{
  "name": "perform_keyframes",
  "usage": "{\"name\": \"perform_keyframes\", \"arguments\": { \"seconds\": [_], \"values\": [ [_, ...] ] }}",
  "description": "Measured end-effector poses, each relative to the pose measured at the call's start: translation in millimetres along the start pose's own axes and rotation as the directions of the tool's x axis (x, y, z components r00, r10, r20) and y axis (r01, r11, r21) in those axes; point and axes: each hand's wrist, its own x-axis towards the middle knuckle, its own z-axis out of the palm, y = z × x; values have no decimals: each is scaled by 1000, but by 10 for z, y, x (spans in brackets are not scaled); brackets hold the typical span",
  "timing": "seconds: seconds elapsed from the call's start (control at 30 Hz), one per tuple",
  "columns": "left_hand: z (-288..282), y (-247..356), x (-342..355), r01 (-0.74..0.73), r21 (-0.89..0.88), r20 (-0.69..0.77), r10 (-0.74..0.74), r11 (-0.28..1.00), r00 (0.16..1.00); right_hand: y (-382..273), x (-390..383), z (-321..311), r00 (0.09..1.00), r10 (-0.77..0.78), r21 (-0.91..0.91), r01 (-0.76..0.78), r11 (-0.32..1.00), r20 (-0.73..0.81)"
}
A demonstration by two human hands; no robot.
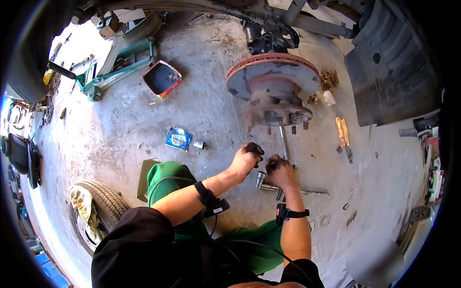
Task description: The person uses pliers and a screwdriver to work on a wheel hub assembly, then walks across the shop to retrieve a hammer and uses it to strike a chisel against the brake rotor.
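1. Black shirt (137, 235) and bare forearms nearest the lens. Thin black cable (214, 225) hangs off the left wrist unit (214, 205); it could snag on a tool during a long reach.
2. Left hand (247, 161): fingers curled, tips blackened. Cannot tell whether it grips anything. If that black is grease, a held part could slip.
3. Right hand (281, 173): fingers bent, just beside the left; contents cannot be told.
4. Hub (273, 93) with brake disc (271, 68) stands beyond both hands, studs toward the person. Knuckles might strike the studs if a tool slipped off under load.
5. Socket wrench (260, 178) lies on the floor near the right hand, metal bar (283, 141) close by. Either could roll if knocked by a knee or foot.
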Motion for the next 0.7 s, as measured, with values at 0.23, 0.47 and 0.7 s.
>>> {"name": "perform_keyframes", "arguments": {
  "seconds": [0.23,0.47,0.7],
  "values": [
    [9,-46,57,-142,87,50,138,986,989,-3,-17,-50,999,1,-25,-2,1000,-44],
    [-13,32,9,-46,-89,0,46,995,999,139,-14,110,994,-86,-31,84,996,-63],
    [62,104,-52,-9,-60,9,10,998,1000,113,-46,73,1000,15,-21,-14,1000,14]
  ]
}}
